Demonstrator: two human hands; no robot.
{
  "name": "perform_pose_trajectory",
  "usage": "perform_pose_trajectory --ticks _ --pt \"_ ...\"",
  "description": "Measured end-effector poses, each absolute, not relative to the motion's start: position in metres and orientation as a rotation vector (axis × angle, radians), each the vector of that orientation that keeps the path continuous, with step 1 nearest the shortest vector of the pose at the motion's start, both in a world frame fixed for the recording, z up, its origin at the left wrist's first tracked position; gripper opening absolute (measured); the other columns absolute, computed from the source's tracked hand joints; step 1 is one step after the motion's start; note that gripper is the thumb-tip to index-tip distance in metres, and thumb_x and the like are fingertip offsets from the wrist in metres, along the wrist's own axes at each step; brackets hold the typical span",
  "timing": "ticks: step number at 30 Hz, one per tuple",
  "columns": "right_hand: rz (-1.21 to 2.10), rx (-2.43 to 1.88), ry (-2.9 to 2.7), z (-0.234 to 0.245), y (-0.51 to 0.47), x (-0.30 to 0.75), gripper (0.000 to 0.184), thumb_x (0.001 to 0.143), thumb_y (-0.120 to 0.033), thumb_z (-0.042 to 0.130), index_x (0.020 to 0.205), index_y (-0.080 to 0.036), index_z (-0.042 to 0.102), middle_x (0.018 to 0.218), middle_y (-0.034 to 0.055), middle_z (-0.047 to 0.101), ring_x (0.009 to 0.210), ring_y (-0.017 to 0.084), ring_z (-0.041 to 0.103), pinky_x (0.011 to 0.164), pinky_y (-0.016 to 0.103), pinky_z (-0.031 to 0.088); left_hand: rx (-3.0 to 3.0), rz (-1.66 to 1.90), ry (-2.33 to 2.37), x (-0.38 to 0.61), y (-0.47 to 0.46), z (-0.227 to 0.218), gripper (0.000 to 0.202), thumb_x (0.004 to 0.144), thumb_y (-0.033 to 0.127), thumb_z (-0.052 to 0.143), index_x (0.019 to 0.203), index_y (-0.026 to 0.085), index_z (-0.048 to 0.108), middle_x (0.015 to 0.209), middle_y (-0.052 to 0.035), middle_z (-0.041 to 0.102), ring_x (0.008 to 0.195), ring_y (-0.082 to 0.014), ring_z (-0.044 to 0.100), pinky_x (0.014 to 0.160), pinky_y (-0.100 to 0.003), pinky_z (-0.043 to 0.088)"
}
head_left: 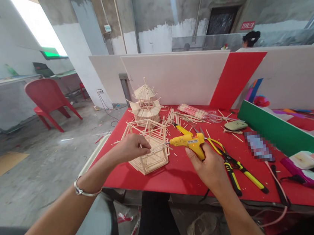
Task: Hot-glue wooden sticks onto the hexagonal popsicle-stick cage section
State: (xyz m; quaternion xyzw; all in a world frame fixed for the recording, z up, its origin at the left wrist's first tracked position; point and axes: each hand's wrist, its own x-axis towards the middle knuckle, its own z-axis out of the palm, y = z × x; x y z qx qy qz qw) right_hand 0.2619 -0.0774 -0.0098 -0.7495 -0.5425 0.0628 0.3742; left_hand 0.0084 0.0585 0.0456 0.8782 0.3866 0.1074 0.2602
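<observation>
My right hand (208, 166) grips a yellow glue gun (189, 141), its nozzle pointing left at a hexagonal frame of thin wooden sticks (150, 150) on the red table (180, 175). My left hand (132, 147) rests on the frame's top left side with fingers curled in a pinch; what they hold is too small to make out. A bracelet sits on my left wrist. Behind the frame stands a finished small stick pagoda (146, 103).
Yellow-handled pliers (234, 163) lie right of the glue gun. Loose sticks and a plastic packet (198, 114) lie behind. A green divider (282, 134), cables and a pink device (303, 171) sit at the right. White boards back the table; a red chair (50, 99) stands left.
</observation>
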Motion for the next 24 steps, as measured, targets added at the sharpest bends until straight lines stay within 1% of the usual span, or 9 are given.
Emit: perform_pose_trajectory --ticks 5,10,14,19,21,24 --pt "0.181 -1.928 -1.379 -0.0101 -0.0766 0.2611 0.045 0.091 -0.061 0.048 0.101 -0.019 0.062 0.085 0.0088 0.071 0.077 0.026 0.066 0.065 0.032 0.041 2.366 0.298 1.051 0.0097 0.0571 0.0479 0.014 0.077 0.026 0.068 0.082 0.019 0.079 0.083 -0.0033 0.075 0.075 -0.0143 0.065 0.066 -0.022 0.046" --pt "0.219 -1.921 -1.365 -0.0133 -0.0766 0.2590 0.047 0.090 -0.062 0.049 0.105 -0.019 0.062 0.087 0.0096 0.072 0.079 0.027 0.067 0.065 0.032 0.041 2.358 0.288 1.065 0.0110 0.0564 0.0495 0.014 0.077 0.024 0.068 0.082 0.018 0.079 0.081 -0.0031 0.074 0.073 -0.0138 0.065 0.064 -0.022 0.046" --pt "0.223 -1.928 -1.360 -0.0134 -0.0773 0.2600 0.047 0.091 -0.061 0.048 0.105 -0.019 0.062 0.085 0.0091 0.072 0.078 0.027 0.067 0.065 0.031 0.041 2.353 0.291 1.065 0.0105 0.0565 0.0488 0.014 0.076 0.023 0.068 0.082 0.018 0.079 0.082 -0.0035 0.074 0.073 -0.0142 0.065 0.064 -0.022 0.046" --pt "0.220 -1.921 -1.342 -0.0123 -0.0781 0.2617 0.051 0.089 -0.061 0.049 0.112 -0.017 0.063 0.087 0.0104 0.072 0.082 0.028 0.067 0.067 0.032 0.043 2.355 0.311 1.063 0.0097 0.0567 0.0474 0.014 0.075 0.025 0.068 0.081 0.019 0.079 0.082 -0.0031 0.075 0.073 -0.0145 0.065 0.064 -0.022 0.046" --pt "0.237 -1.918 -1.326 -0.0115 -0.0787 0.2617 0.050 0.089 -0.061 0.050 0.109 -0.018 0.064 0.085 0.0100 0.071 0.081 0.028 0.067 0.067 0.032 0.043 2.350 0.314 1.064 0.0099 0.0564 0.0480 0.014 0.075 0.025 0.068 0.080 0.019 0.079 0.081 -0.0030 0.075 0.072 -0.0143 0.065 0.064 -0.022 0.046" --pt "0.296 -1.892 -1.290 -0.0103 -0.0803 0.2621 0.046 0.087 -0.062 0.052 0.101 -0.020 0.064 0.081 0.0081 0.071 0.074 0.025 0.065 0.064 0.031 0.043 2.321 0.307 1.067 0.0102 0.0557 0.0504 0.014 0.076 0.029 0.070 0.081 0.019 0.079 0.081 -0.0033 0.074 0.074 -0.0148 0.065 0.064 -0.023 0.046"
